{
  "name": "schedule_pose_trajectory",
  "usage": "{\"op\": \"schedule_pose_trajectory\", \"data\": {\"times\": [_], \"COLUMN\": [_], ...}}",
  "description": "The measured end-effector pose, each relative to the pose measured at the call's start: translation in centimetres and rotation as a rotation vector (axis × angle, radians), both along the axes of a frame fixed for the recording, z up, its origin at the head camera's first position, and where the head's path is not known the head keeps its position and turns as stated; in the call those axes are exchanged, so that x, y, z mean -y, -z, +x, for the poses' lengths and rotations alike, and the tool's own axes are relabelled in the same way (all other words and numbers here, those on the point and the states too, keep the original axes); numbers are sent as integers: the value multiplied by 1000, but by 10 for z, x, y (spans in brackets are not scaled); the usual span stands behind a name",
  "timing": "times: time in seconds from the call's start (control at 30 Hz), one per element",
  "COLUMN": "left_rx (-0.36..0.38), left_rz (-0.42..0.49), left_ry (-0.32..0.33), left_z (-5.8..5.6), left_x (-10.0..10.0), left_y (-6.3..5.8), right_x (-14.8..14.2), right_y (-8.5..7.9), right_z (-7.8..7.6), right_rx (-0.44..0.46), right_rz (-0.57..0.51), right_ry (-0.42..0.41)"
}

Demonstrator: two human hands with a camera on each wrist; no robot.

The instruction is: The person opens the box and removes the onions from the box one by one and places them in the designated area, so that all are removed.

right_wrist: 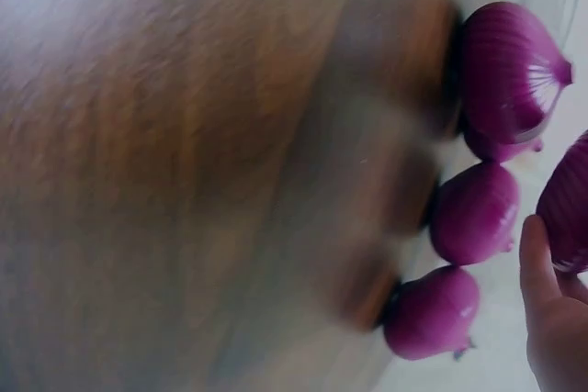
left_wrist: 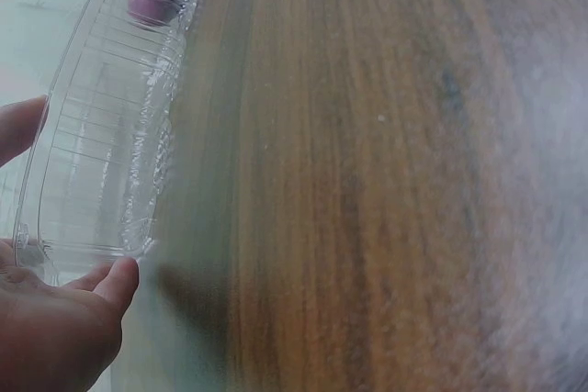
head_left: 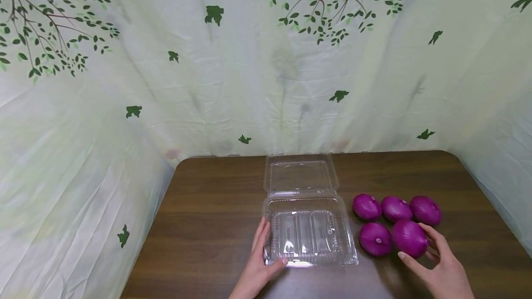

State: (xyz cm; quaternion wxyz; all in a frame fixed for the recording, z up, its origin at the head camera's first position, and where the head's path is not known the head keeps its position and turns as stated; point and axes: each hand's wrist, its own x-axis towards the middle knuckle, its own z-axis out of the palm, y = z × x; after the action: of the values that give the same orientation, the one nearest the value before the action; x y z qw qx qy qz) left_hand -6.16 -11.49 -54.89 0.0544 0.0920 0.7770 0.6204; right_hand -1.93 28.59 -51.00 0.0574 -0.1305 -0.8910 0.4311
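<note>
An opened clear plastic clamshell container (head_left: 309,262) lies on the table, its lid (head_left: 301,176) folded back toward the wall. My left hand (head_left: 258,266) holds its near left corner, with fingers along the left side and the thumb at the front edge. My right hand (head_left: 445,269) grips a red onion (head_left: 409,239) between thumb and fingers. In the right wrist view this held onion (right_wrist: 568,208) appears raised off the table, apart from the others. Beside it sits another red onion (head_left: 375,239), and behind are three more, one of them the rightmost onion (head_left: 426,210).
The brown wooden table (head_left: 208,225) has rounded far corners. A pale cloth (head_left: 249,73) printed with leaves and branches hangs behind it and along both sides. The onions stand close to the container's right side.
</note>
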Motion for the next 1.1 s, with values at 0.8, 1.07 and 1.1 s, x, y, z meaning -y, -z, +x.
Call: {"op": "schedule_pose_trajectory", "data": {"times": [0.8,1.07,1.1], "left_rx": [5,0,-1], "left_rz": [-1,-7,-6], "left_ry": [-1,1,1], "left_z": [1,1,1], "left_x": [0,0,0], "left_y": [-1,-2,-2], "right_x": [-33,-31,-31], "right_y": [22,26,26], "right_z": [-21,-25,-26], "right_rx": [176,169,165], "right_rz": [90,108,111], "right_ry": [-154,-188,-189]}}
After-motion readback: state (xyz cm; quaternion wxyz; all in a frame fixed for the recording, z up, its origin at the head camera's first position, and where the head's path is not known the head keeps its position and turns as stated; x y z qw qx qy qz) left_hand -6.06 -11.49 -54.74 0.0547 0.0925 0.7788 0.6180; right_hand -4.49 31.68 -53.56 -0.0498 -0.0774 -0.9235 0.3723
